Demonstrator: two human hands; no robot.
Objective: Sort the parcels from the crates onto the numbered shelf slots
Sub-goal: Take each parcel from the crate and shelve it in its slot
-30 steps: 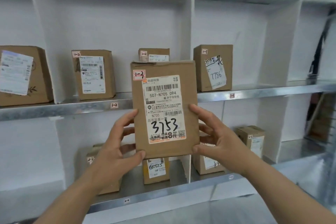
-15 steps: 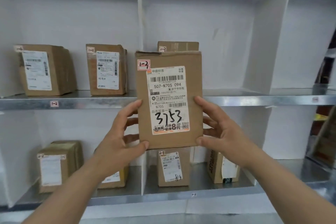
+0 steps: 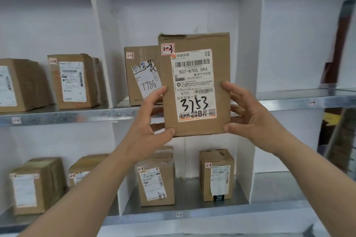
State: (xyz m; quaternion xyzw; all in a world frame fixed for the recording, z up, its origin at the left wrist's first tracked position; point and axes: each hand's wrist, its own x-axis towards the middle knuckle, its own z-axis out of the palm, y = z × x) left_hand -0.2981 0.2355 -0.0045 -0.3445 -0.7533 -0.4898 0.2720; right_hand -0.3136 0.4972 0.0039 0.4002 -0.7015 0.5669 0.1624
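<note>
1. The left hand [image 3: 147,131] is reaching up from a bare forearm at lower left, its thumb pressing the bottom left corner of the flat brown cardboard parcel with a white shipping label and "3753" in black marker [image 3: 194,84], its fingers wrapping the left edge and going behind the box.
2. The right hand [image 3: 248,121] is mirroring it from lower right: thumb pinching the bottom right corner, index finger lying high along the right edge, the other fingers spread behind. Both hands are clamping the parcel between them.
3. The parcel is being held upright in the air, label facing the wearer, in front of the upper middle shelf slot and not yet resting on the grey metal upper shelf [image 3: 289,100].
4. Its small red-edged sticker [image 3: 168,49] is reading "1-3", and the brown box marked "7786" [image 3: 142,77] standing in that slot is carrying a matching tag, so this looks like the right compartment.
5. To place it well, I would be lifting the bottom edge clear of the shelf lip, sliding the parcel into the free space right of the 7786 box, and keeping it upright with the label outward.
6. Fingers behind the box should be coming out last, so it is not tipping against its neighbour or the white divider panel [image 3: 260,44].
</note>
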